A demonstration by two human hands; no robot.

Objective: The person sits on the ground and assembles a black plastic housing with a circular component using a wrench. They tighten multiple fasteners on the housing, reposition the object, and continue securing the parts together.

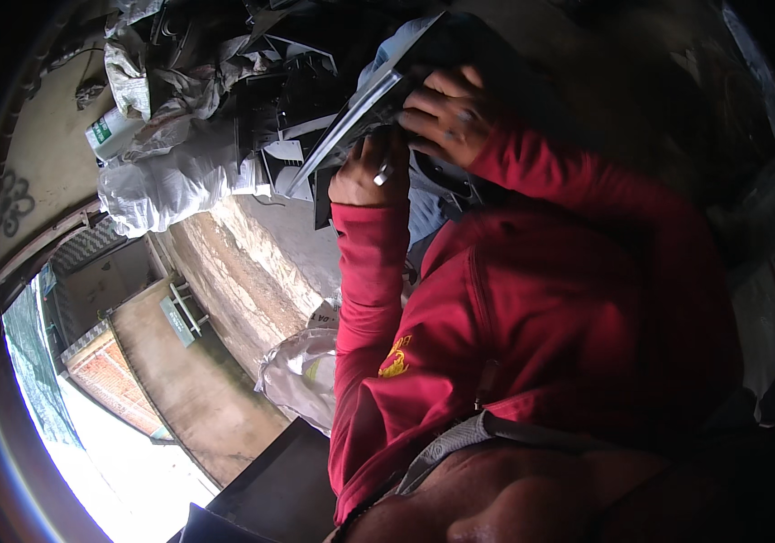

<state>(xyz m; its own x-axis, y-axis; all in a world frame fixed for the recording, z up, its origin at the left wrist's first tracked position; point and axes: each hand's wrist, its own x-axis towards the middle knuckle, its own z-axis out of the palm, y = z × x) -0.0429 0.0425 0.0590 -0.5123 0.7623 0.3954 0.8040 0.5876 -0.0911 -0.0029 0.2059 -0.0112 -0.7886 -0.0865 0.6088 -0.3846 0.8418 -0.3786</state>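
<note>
A flat dark panel (351, 122) with a pale, metallic-looking edge stands tilted in front of me at the top of the head view. My left hand (368, 174) is closed beside its lower part, around a slim tool whose pale rounded end (384, 174) sticks out of the fist. The rest of that tool is hidden, so its kind cannot be made out. Higher up and to the right, my right hand (449, 116) has its fingers bent against the panel's near side, gripping it. Shadow covers the fingertips.
White plastic sacks (179, 176) and a heap of dark casing parts (292, 86) lie beyond the panel to the left. A clear plastic bag (304, 376) is by my left elbow. A dark flat box-like surface (270, 493) is at the lower left, near a bright opening.
</note>
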